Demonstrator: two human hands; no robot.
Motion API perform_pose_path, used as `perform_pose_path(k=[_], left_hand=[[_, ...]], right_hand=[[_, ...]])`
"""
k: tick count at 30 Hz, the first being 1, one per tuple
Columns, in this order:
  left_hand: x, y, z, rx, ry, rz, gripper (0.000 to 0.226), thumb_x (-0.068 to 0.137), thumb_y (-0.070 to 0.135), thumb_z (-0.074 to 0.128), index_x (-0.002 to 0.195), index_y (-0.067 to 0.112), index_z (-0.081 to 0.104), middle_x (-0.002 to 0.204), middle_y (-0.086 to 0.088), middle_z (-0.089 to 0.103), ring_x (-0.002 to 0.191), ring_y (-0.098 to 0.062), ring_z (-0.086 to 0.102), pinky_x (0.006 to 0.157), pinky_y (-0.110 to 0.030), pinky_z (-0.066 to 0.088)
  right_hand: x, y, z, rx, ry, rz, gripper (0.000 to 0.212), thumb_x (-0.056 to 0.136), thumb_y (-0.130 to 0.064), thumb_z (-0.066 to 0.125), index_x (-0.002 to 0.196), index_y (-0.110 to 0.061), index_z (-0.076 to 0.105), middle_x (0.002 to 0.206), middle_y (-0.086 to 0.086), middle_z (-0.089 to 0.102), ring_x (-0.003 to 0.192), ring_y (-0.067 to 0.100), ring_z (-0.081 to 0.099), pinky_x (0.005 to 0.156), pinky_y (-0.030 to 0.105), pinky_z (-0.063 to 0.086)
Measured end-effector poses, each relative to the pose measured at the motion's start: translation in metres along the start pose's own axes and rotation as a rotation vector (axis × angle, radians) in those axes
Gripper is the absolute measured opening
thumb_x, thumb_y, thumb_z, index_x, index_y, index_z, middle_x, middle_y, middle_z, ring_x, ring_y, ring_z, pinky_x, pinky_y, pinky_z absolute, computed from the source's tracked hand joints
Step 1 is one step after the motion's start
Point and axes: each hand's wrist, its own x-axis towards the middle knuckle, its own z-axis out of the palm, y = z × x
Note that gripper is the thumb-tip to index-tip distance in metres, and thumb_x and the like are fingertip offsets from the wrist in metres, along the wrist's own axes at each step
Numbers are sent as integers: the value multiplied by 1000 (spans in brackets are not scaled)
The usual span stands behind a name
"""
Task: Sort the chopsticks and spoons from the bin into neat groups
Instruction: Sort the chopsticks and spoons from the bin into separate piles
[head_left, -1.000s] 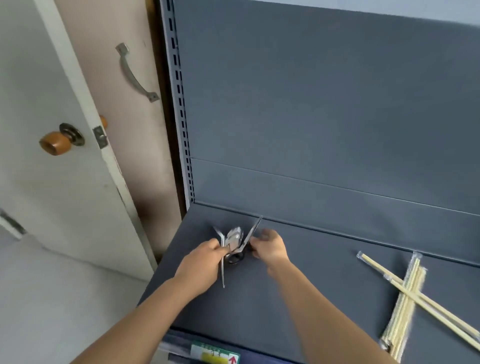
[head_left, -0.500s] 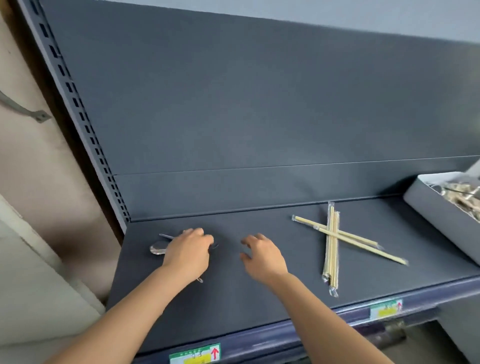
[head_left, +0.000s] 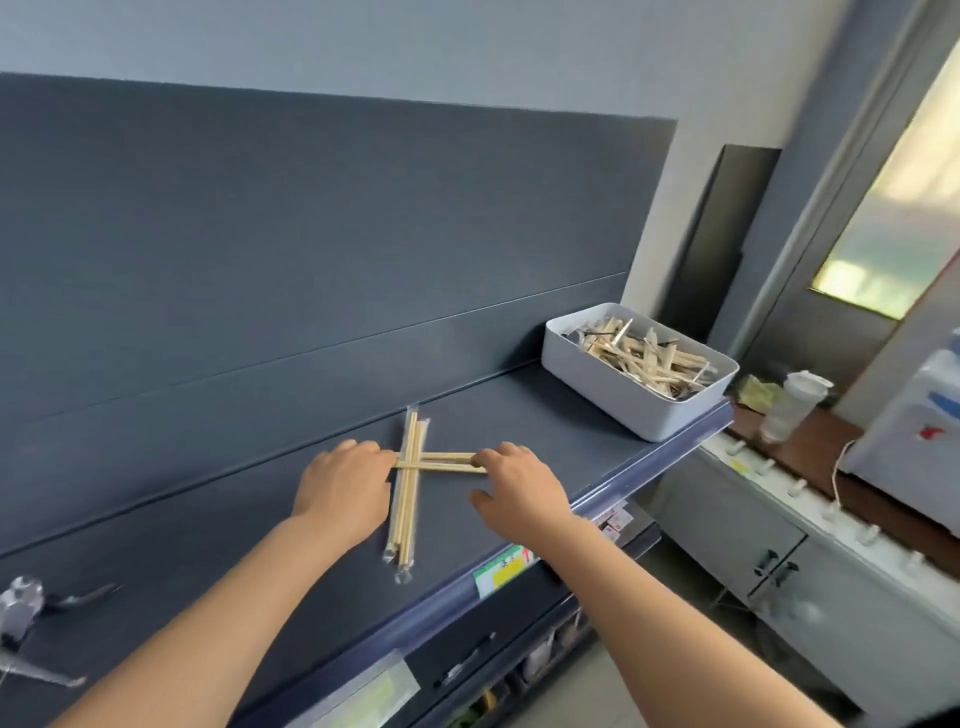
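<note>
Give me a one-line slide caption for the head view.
Left hand and right hand touch crossed wrapped chopsticks on the shelf, between spoons and bin.

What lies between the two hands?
Head view: a chopstick bundle, crossed by a chopstick pair whose ends the left hand and right hand touch.

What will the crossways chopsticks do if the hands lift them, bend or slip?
Probably stay stiff: the crossways chopsticks look like straight wooden sticks, with the left hand and right hand at their ends. Likely light, being so thin. They might slip, because the lengthways chopsticks they cross sit in smooth-looking clear wrappers.
</note>
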Motion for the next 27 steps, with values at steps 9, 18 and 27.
perform_pose_path(k=[9, 18, 27], left_hand=[[74, 138, -1, -44, 13, 76, 25, 97, 31, 47, 118, 25, 60, 118, 7, 59, 114, -18, 51, 88, -34, 43], [169, 228, 4, -92, 39, 177, 32, 98, 35, 46, 127, 26, 58, 122, 5, 58, 117, -19, 49, 86, -33, 44], [298, 289, 25, -144, 39, 288, 30, 95, 14, 48, 119, 23, 63, 120, 2, 62, 114, -22, 53, 87, -37, 48]], right_hand=[[-4, 145, -62, -38, 44, 117, 42, 91, -27, 54, 131, -16, 52, 124, 9, 53, 119, 29, 47, 95, 38, 45], [34, 251, -87, -4, 58, 223, 44, 93, -37, 57, 132, -19, 53, 127, 5, 54, 118, 25, 51, 94, 37, 46], [116, 337, -96, -19, 17, 290, 39, 90, -31, 58, 126, -17, 57, 121, 7, 57, 116, 27, 52, 92, 38, 46]])
